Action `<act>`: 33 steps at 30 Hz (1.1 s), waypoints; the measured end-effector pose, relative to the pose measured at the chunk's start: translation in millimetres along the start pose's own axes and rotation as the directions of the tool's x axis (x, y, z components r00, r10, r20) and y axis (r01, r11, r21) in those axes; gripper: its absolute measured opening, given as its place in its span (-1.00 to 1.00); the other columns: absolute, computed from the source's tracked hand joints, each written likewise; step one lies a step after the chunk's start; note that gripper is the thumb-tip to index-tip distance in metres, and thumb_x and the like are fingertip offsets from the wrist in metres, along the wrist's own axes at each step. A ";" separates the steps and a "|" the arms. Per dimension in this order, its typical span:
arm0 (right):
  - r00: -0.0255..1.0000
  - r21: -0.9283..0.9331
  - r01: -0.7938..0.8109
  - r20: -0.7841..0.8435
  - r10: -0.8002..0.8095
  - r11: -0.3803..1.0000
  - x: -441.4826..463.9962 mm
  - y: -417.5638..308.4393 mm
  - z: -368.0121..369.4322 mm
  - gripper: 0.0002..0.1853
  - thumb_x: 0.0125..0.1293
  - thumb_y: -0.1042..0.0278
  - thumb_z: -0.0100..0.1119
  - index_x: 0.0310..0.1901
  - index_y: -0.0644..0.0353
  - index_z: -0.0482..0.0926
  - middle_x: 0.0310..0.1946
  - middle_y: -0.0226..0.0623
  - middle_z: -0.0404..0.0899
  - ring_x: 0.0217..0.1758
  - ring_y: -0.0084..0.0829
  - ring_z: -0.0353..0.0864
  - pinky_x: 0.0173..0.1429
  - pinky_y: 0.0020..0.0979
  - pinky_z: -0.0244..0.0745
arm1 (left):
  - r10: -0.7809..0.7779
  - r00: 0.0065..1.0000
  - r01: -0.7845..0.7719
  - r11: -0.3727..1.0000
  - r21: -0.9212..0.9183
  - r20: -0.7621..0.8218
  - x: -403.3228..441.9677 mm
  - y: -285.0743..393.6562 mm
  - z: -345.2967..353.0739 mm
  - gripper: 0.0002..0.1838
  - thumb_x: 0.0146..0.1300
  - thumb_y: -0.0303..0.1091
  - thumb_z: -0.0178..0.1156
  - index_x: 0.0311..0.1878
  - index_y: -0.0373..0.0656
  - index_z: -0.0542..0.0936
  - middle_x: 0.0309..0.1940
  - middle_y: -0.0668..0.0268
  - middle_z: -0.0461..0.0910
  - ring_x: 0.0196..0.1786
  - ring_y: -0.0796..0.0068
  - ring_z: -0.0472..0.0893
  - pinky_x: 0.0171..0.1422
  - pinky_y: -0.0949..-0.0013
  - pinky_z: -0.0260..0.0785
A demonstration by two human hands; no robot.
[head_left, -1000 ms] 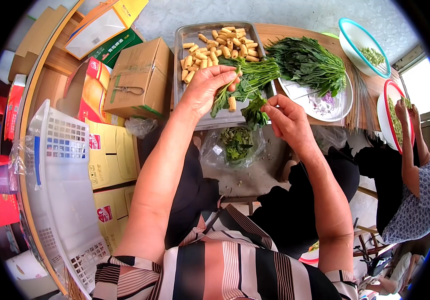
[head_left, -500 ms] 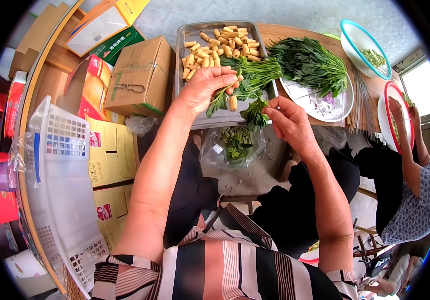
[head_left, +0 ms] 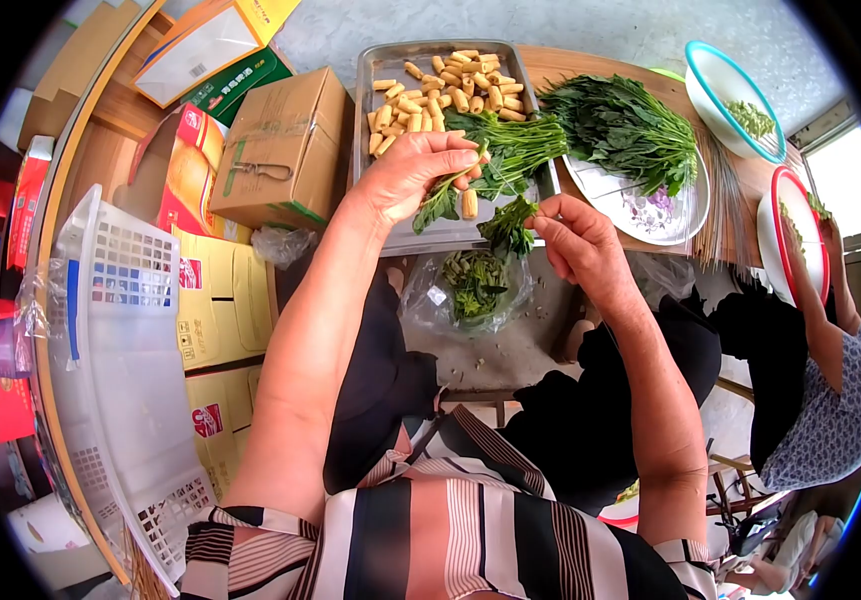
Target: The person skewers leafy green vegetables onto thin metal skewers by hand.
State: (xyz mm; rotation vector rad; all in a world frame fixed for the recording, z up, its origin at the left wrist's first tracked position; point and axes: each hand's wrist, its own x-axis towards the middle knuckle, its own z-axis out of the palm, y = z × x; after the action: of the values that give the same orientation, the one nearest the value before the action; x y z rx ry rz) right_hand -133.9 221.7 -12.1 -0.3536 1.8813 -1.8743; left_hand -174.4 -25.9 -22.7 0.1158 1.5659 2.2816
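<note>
Above the front of a metal tray (head_left: 361, 75), my left hand (head_left: 412, 178) is closed, thumb against fingers, on a leafy green sprig (head_left: 437, 204). My right hand (head_left: 582, 245) pinches a small folded bunch of green leaves (head_left: 508, 228); whether a stick runs through it I cannot tell. Short tan cylindrical pieces (head_left: 465, 85) fill the back of the tray, and a single tan piece (head_left: 469, 204) shows between my hands. Leafy greens with long stems (head_left: 518, 145) lie across the tray's right side. Under the tray's front edge, a clear plastic bag (head_left: 420, 308) contains more leaves.
Right of the tray, a white plate (head_left: 685, 232) bears a big pile of greens (head_left: 620, 130), beside thin sticks (head_left: 725, 205). Bowls (head_left: 707, 85) and a co-worker's hands (head_left: 805, 245) are farther right. Cardboard boxes (head_left: 280, 140) and a white plastic basket (head_left: 140, 350) stand left.
The leaf bunch in my right hand has shifted very slightly left. Both hands keep their grip and nearly the same place.
</note>
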 end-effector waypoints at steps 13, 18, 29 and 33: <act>0.999 0.028 -0.039 0.002 0.039 0.999 -1.0 -1.2 1.2 -0.86 0.40 0.35 0.07 -0.26 0.21 0.55 -0.69 -0.63 0.30 -0.69 -0.79 0.15 -0.60 -0.65 0.00 | -0.028 0.999 0.027 0.999 0.033 0.045 2.9 -4.6 -3.6 -0.71 0.20 -0.35 0.30 -0.12 -0.39 0.58 -0.30 0.26 0.59 -0.33 0.56 0.51 -0.12 0.48 0.42; 0.999 0.039 -0.036 0.006 0.036 0.999 -0.5 4.4 1.4 -0.82 0.41 0.26 0.04 -0.25 0.17 0.55 -0.76 -0.62 0.25 -0.73 -0.78 0.11 -0.63 -0.64 -0.05 | -0.033 0.999 0.033 0.999 0.020 0.031 2.0 -5.4 -2.0 -0.70 0.20 -0.35 0.30 -0.11 -0.40 0.58 -0.30 0.25 0.60 -0.34 0.57 0.51 -0.13 0.49 0.41; 0.995 0.092 -0.081 0.067 0.075 0.992 3.6 7.2 2.0 -0.83 0.43 0.31 0.02 -0.24 0.19 0.54 -0.74 -0.62 0.24 -0.71 -0.77 0.13 -0.60 -0.63 -0.04 | -0.037 0.997 0.040 0.998 -0.048 0.061 3.0 -11.1 -10.7 -0.74 0.20 -0.40 0.29 -0.12 -0.36 0.59 -0.27 0.22 0.62 -0.34 0.55 0.56 -0.17 0.48 0.47; 1.000 -0.043 0.022 -0.003 -0.022 0.999 4.3 12.1 8.3 -0.86 0.41 0.37 0.04 -0.25 0.21 0.55 -0.72 -0.61 0.26 -0.69 -0.77 0.15 -0.60 -0.64 -0.02 | -0.049 0.997 0.050 0.999 -0.011 0.062 4.2 -12.6 -12.1 -0.75 0.20 -0.40 0.29 -0.12 -0.37 0.58 -0.23 0.17 0.63 -0.32 0.55 0.57 -0.19 0.52 0.46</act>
State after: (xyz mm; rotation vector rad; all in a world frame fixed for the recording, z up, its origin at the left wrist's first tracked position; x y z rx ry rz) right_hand -132.0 212.8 -24.4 -0.3873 1.9304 -1.8521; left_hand -178.3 -31.2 -39.4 0.1410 1.5064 2.2284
